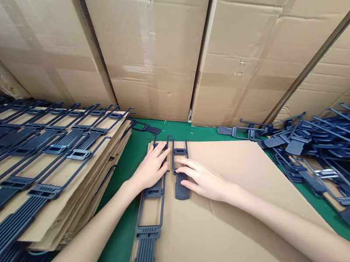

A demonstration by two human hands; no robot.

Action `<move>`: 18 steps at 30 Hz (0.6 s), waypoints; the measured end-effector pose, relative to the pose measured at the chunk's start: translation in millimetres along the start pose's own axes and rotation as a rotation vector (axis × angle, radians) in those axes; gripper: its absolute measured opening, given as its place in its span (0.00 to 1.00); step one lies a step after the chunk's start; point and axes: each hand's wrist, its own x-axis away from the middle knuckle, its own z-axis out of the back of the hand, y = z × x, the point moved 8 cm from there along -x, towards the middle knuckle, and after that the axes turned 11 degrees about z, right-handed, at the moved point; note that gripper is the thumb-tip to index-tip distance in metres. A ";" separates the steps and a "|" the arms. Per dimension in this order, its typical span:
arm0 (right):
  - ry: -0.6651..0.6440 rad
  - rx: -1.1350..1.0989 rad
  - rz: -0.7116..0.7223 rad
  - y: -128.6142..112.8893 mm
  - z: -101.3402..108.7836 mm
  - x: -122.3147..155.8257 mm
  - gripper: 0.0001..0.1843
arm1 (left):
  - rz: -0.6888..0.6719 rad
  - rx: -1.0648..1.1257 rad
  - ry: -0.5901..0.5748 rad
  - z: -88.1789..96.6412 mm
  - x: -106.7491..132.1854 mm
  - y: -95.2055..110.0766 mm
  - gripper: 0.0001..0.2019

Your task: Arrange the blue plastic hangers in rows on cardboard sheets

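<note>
My left hand (152, 167) rests with fingers spread over the upper end of a dark blue-grey plastic bracket with a ribbed paddle, partly covering it. A second such bracket (148, 231) lies below it in the same column, along the left edge of a cardboard sheet (237, 242). My right hand (203, 180) is stretched out with its fingertips on another ribbed bracket (182, 189), just right of that column. This bracket lies flat, its wire-like frame pointing away from me. Part of it is hidden beneath the fingers.
To the left stands a stack of cardboard sheets (60, 228) with rows of brackets on top. A tangled heap of brackets (336, 139) lies at right on the green table (117, 223). Large cartons (142, 41) form a wall behind. One loose bracket (147, 128) lies near them.
</note>
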 end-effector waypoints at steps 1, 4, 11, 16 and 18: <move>0.001 0.001 -0.002 1.6 -0.7 -1.3 0.16 | -0.002 -0.007 -0.005 -0.3 -0.1 0.2 0.24; 0.011 0.006 -0.005 5.5 -2.6 -5.5 0.16 | -0.001 -0.034 -0.012 -1.5 0.0 0.7 0.24; 0.030 0.023 0.006 9.2 -5.5 -10.0 0.16 | 0.001 -0.013 0.020 0.3 0.9 1.6 0.23; 0.072 0.092 0.074 -10.8 16.7 -15.2 0.15 | -0.006 -0.028 0.017 1.0 1.2 1.5 0.23; 0.167 0.102 0.147 -35.1 45.4 -16.5 0.14 | -0.015 0.004 0.020 1.5 1.5 1.0 0.23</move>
